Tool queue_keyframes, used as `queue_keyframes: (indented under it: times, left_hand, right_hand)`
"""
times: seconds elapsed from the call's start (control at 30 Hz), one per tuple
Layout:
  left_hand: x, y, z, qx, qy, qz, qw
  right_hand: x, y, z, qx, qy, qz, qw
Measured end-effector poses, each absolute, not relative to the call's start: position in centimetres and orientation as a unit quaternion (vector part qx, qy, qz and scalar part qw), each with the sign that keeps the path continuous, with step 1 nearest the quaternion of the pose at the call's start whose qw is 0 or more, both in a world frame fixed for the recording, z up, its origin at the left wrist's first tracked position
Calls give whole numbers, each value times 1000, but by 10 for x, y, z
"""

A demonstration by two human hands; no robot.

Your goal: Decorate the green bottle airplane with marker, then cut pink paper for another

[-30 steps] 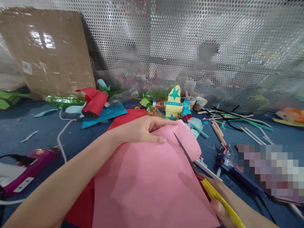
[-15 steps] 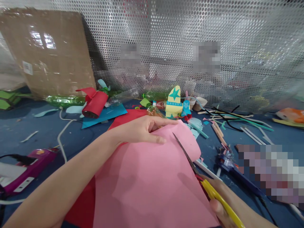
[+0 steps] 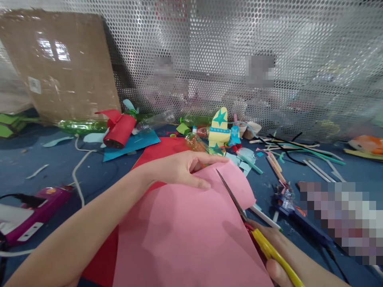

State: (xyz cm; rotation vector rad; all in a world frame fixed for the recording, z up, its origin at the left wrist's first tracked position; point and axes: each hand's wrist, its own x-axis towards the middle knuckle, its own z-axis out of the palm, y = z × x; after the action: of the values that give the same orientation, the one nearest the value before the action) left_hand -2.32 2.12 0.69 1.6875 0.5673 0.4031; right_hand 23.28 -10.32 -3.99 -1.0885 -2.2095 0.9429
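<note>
A large pink sheet of paper (image 3: 185,223) fills the lower middle of the head view. My left hand (image 3: 182,167) grips its far edge, thumb on top and fingers reaching toward the upper corner. In my right hand (image 3: 275,255) is a pair of scissors with yellow handles (image 3: 266,247), the fingers wrapped round them. The dark blade lies across the sheet's right part, its tip close to my left thumb. A rounded flap of pink paper stands to the right of the blade. Under the pink sheet lies red paper (image 3: 101,255).
A red wrapped tube (image 3: 119,131), a blue sheet (image 3: 134,146) and a yellow star-decorated piece (image 3: 220,131) stand behind. A blue glue gun (image 3: 302,221) lies right, a purple power strip (image 3: 38,217) left. Cardboard (image 3: 66,67) leans against the perforated metal wall (image 3: 209,48).
The pink sheet and my left hand have shifted slightly toward me. The scissors stay in my right hand at nearly the same place on the paper.
</note>
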Motion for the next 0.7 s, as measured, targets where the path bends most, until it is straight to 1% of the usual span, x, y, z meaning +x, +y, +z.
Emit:
queue_keyframes:
  times: [0.2, 0.4, 0.6, 0.7]
  left_hand:
    - [-23, 20, 6, 727, 253, 163, 618]
    - [-23, 20, 5, 719, 252, 159, 628]
    - [-23, 19, 6, 716, 252, 166, 630]
    - [-23, 18, 6, 707, 252, 164, 640]
  right_hand:
    - [232, -103, -43, -391, -808, 351, 266]
    - [233, -100, -50, -380, -788, 398, 277]
    - [235, -94, -62, -377, -769, 444, 264]
    - [234, -92, -64, -369, -773, 444, 262]
